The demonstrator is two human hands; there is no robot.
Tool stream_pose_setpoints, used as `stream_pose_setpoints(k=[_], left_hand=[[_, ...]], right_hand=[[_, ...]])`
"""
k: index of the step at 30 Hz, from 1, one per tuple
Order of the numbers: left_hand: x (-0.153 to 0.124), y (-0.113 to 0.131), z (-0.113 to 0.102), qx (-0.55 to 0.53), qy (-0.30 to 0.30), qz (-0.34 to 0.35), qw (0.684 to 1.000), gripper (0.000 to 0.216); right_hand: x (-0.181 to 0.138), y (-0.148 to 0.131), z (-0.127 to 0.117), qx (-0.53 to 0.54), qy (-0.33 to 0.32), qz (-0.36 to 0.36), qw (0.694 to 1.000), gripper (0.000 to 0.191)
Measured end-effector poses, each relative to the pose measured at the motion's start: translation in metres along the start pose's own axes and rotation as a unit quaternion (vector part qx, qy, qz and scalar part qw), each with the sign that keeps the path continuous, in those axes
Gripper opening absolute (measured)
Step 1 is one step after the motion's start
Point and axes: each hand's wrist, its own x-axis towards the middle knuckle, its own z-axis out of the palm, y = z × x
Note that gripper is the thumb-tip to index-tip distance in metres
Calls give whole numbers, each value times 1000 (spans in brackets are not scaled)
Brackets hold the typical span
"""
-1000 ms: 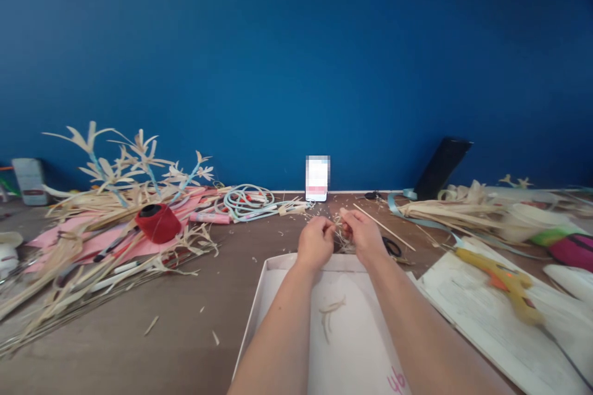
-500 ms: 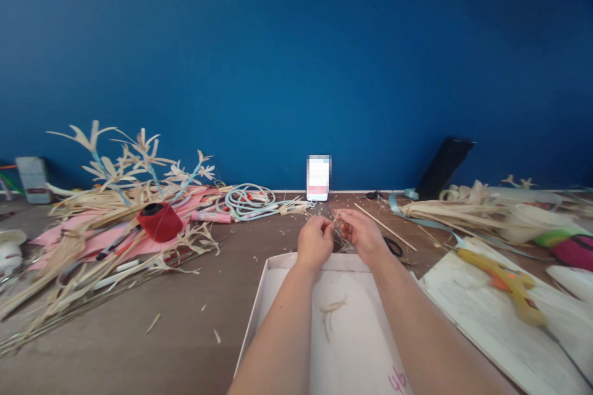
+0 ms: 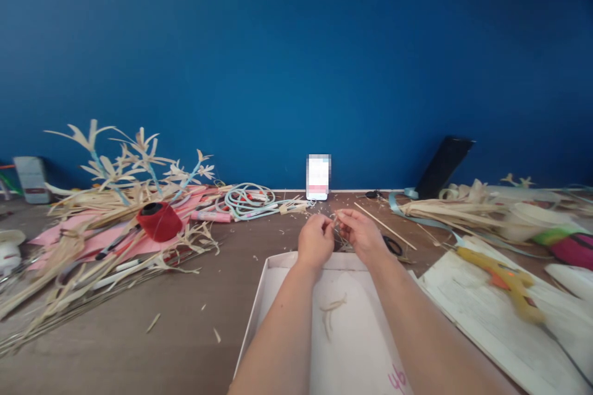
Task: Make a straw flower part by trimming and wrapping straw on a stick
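Just beyond the far edge of a shallow white box lid (image 3: 266, 296), my left hand (image 3: 316, 239) and my right hand (image 3: 361, 234) meet with fingers pinched. Between the fingertips is a small pale strip of dried plant fibre (image 3: 336, 216), mostly hidden by the fingers. Both forearms reach across the lid. A few curled dry scraps (image 3: 332, 307) lie inside it. Black-handled scissors (image 3: 393, 245) rest beside my right wrist, partly covered, and a thin stick (image 3: 385, 227) lies behind them.
A lit phone (image 3: 318, 177) leans on the blue wall. Dried-fibre flowers (image 3: 151, 157), a red spool (image 3: 160, 221) and coiled blue tubing (image 3: 250, 202) crowd the left. To the right lie a yellow glue gun (image 3: 504, 281) on papers (image 3: 454, 296), and pale strips (image 3: 449, 210).
Both hands stay in nearly the same place above the lid's far edge. The right fingers have shifted very slightly; little else differs.
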Motion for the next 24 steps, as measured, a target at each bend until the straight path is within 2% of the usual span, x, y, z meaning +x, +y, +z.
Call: stream_pose_setpoints(k=[11, 24], left_hand=[[0, 2, 0, -3, 0, 14, 1000, 9], [-1, -2, 1, -13, 12, -5, 1000, 10]], right_hand=[[0, -1, 1, 35, 12, -10, 999, 22], [-1, -6, 1, 51, -20, 12, 998, 22]])
